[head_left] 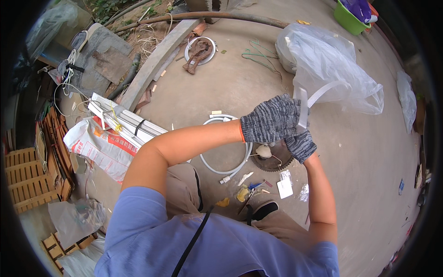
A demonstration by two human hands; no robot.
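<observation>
My left hand (272, 119), in a grey knitted glove with an orange cuff edge, is closed round a pale, shiny flat strip (302, 110). My right hand (302, 146), gloved the same, sits just below with its fingers closed at the strip's lower end; its fingertips are partly hidden. A ribbed white band (325, 91) curves out from the strip's far side. Under my hands on the ground lies a dark toothed disc (282, 164), with a whitish rounded piece (263, 151) on it. Beside it is a looped grey-white hose (204, 159), partly behind my left forearm.
Beyond my hands lies a clear plastic bag (323, 51). Small tools and scraps (249, 190) lie by my shoe. White strips (134, 124) rest on a printed sack (99, 148) at left. Farther off are a rusty tool (200, 53), green wire (260, 55) and a green basin (348, 21).
</observation>
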